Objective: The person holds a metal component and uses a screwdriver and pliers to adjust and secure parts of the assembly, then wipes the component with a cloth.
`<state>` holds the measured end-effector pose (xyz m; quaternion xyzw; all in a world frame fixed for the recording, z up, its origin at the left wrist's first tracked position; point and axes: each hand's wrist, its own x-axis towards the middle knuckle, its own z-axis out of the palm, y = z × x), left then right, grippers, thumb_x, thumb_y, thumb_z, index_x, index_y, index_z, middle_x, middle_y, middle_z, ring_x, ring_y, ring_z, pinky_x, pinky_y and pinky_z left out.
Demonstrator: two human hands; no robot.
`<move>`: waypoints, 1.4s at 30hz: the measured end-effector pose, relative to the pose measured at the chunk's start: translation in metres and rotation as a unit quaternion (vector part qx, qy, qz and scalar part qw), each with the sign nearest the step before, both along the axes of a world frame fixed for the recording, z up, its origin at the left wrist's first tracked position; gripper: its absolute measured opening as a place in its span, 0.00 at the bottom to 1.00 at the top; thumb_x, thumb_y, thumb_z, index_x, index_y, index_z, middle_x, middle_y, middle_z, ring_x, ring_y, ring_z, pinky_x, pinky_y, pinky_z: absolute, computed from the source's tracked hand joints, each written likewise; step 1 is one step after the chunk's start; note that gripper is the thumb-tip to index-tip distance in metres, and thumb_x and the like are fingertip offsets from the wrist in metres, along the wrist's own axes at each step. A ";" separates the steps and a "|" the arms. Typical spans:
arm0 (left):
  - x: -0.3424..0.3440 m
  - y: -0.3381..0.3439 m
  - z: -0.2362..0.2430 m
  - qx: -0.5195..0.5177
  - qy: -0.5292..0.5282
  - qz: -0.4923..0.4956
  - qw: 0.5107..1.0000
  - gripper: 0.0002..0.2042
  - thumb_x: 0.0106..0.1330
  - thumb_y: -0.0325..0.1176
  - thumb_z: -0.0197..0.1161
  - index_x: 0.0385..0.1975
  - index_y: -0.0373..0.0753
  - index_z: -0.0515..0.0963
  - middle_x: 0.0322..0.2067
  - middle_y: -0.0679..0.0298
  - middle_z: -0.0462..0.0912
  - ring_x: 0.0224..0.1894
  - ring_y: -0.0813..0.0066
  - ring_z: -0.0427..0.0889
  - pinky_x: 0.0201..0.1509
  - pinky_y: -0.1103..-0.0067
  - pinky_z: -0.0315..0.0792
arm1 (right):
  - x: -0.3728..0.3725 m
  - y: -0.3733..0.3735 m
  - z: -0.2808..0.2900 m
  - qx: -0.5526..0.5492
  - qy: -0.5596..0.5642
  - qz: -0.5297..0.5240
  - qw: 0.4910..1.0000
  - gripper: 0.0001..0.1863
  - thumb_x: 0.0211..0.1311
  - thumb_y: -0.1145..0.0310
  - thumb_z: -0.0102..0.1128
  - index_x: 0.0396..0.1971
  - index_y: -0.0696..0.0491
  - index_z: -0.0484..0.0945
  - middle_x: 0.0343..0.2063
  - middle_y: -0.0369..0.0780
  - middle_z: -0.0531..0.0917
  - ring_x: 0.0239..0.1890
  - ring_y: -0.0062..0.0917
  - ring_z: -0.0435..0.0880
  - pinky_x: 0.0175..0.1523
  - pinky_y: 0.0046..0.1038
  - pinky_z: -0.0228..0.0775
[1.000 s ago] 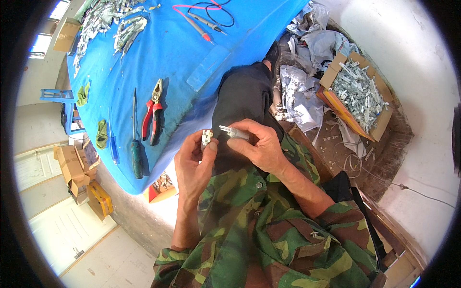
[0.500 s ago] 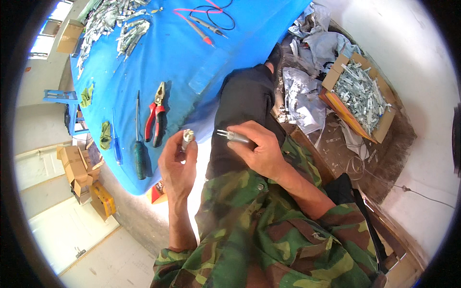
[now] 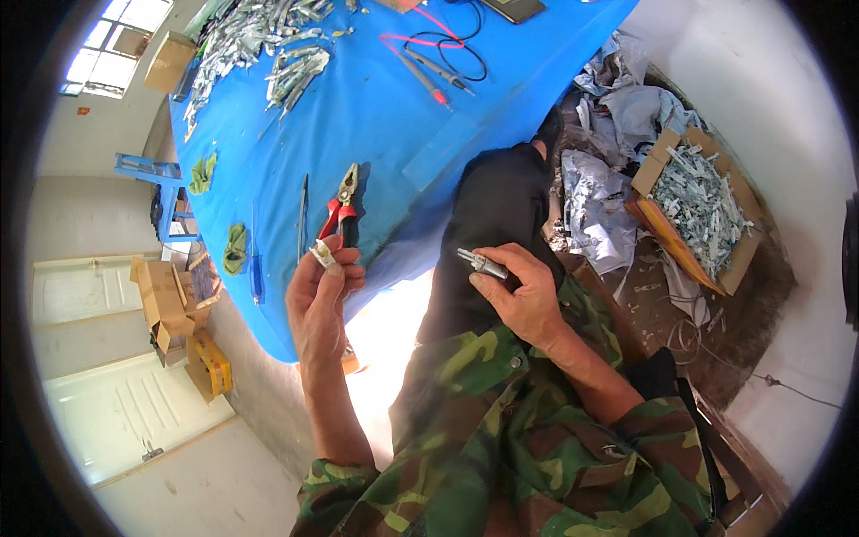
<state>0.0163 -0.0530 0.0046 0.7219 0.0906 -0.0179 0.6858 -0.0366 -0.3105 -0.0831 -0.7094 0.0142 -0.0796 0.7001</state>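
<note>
My left hand (image 3: 319, 309) pinches a small white fitting (image 3: 322, 253) between thumb and fingers, over the edge of the blue-covered table (image 3: 483, 63). My right hand (image 3: 525, 304) holds a short grey cylindrical piece (image 3: 485, 265) with two pins pointing left, above my dark trouser leg (image 3: 488, 201). The hands are apart. Just beyond the left hand are red-and-black pliers (image 3: 347, 190) and a screwdriver (image 3: 303, 210) whose handle is hidden behind that hand. A slim blue screwdriver (image 3: 256, 282) and a green cloth (image 3: 235, 249) lie to the left.
A pile of thin pieces (image 3: 250, 45) and test probes (image 3: 425, 73) are on the table. At right, a carton (image 3: 698, 215) of similar pieces sits among plastic bags (image 3: 595, 210). Cartons (image 3: 161, 304) and a blue stool (image 3: 152, 170) are at left, beside white door panels (image 3: 134, 407).
My hands have drawn farther apart, the left moving leftward with the white fitting, which is now tilted. The camera view has shifted, so the table and carton appear farther right.
</note>
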 end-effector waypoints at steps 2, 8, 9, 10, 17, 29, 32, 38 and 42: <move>0.001 -0.002 -0.001 -0.020 -0.012 -0.005 1.000 0.19 0.77 0.31 0.60 0.64 0.30 0.74 0.46 0.55 0.87 0.41 0.74 0.86 0.46 0.77 0.81 | -0.002 0.002 0.000 0.013 0.003 -0.006 1.000 0.15 0.61 0.76 0.73 0.48 0.58 0.85 0.38 0.40 0.85 0.37 0.22 0.85 0.40 0.24 0.77; 0.029 0.041 -0.010 -0.072 -0.091 0.067 0.991 0.22 0.80 0.34 0.57 0.68 0.27 0.68 0.52 0.52 0.85 0.43 0.74 0.85 0.48 0.79 0.80 | -0.005 0.006 -0.013 0.012 -0.017 -0.030 0.999 0.16 0.61 0.74 0.73 0.48 0.57 0.86 0.39 0.41 0.86 0.37 0.26 0.86 0.39 0.26 0.78; 0.036 0.042 -0.006 -0.092 -0.096 0.057 0.990 0.22 0.81 0.34 0.56 0.68 0.27 0.68 0.53 0.52 0.84 0.43 0.75 0.85 0.47 0.79 0.80 | -0.005 0.005 -0.012 0.012 -0.006 -0.025 1.000 0.15 0.61 0.74 0.73 0.49 0.57 0.85 0.39 0.41 0.85 0.36 0.26 0.86 0.39 0.26 0.77; 0.042 0.036 -0.001 -0.106 -0.105 0.049 0.988 0.22 0.81 0.34 0.55 0.69 0.28 0.68 0.54 0.51 0.84 0.44 0.75 0.84 0.47 0.80 0.80 | -0.005 0.004 -0.012 0.019 0.002 -0.018 1.000 0.15 0.62 0.74 0.73 0.49 0.57 0.85 0.39 0.41 0.85 0.36 0.26 0.86 0.39 0.26 0.77; 0.039 -0.179 0.044 0.033 -0.096 -0.204 0.974 0.26 0.78 0.40 0.60 0.69 0.31 0.70 0.65 0.51 0.78 0.58 0.65 0.82 0.63 0.71 0.75 | -0.003 0.004 -0.019 0.058 0.018 -0.024 0.998 0.13 0.65 0.72 0.69 0.49 0.57 0.84 0.36 0.44 0.82 0.32 0.32 0.84 0.39 0.32 0.75; 0.018 -0.144 0.017 0.261 -0.178 -0.148 0.937 0.24 0.76 0.38 0.63 0.68 0.36 0.74 0.60 0.58 0.81 0.56 0.68 0.81 0.59 0.73 0.75 | -0.004 0.003 -0.020 0.135 0.040 -0.050 0.989 0.16 0.67 0.71 0.71 0.53 0.58 0.84 0.37 0.35 0.84 0.33 0.15 0.78 0.38 0.22 0.73; 0.009 -0.096 0.010 0.268 -0.203 -0.018 0.941 0.23 0.77 0.40 0.62 0.66 0.36 0.76 0.57 0.60 0.83 0.54 0.71 0.80 0.54 0.74 0.75 | -0.002 0.007 -0.018 0.161 0.033 -0.046 0.985 0.17 0.66 0.69 0.72 0.52 0.57 0.85 0.38 0.37 0.86 0.35 0.17 0.82 0.39 0.22 0.75; 0.001 0.016 -0.005 0.274 -0.178 0.097 0.940 0.15 0.74 0.33 0.68 0.56 0.35 0.82 0.47 0.64 0.86 0.42 0.83 0.80 0.41 0.85 0.72 | 0.013 0.014 0.002 0.048 -0.011 -0.039 0.998 0.17 0.67 0.68 0.70 0.53 0.59 0.84 0.40 0.37 0.87 0.40 0.17 0.84 0.43 0.24 0.78; -0.011 0.045 0.012 0.421 -0.119 0.173 0.882 0.11 0.71 0.33 0.70 0.49 0.36 0.86 0.39 0.63 0.88 0.37 0.81 0.83 0.40 0.83 0.76 | 0.017 0.023 0.023 0.095 0.030 0.029 0.995 0.14 0.70 0.72 0.65 0.51 0.61 0.82 0.38 0.42 0.86 0.38 0.21 0.84 0.42 0.25 0.76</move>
